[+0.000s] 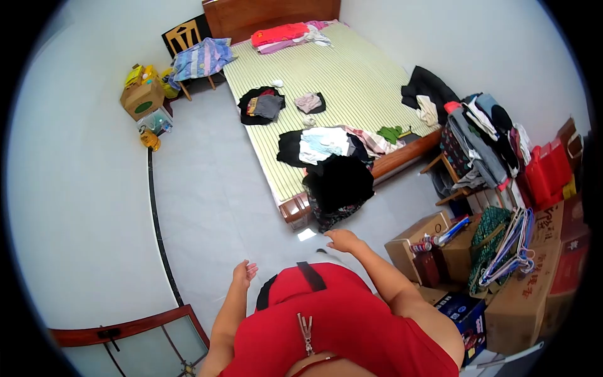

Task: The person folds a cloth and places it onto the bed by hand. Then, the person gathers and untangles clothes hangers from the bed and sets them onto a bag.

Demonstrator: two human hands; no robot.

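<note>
My left hand (245,273) is held low over the grey floor (201,207), its fingers apart and nothing in it. My right hand (343,240) reaches forward near the foot of the bed, fingers stretched toward the left, with nothing visible in it. Just beyond it, a large black shape (341,182) covers the bed's near corner, with dark patterned cloth (333,217) below; I cannot make out what it is. Behind that, a pile of light blue and white clothes (323,143) lies on the striped bed mat (358,69).
Small clothes piles (267,107) lie farther up the bed. On the right stand a chair heaped with clothes (477,144), a red container (548,169), cardboard boxes (524,295) and several hangers (512,248). A draped chair (202,58) and a carton (143,99) stand at the back left.
</note>
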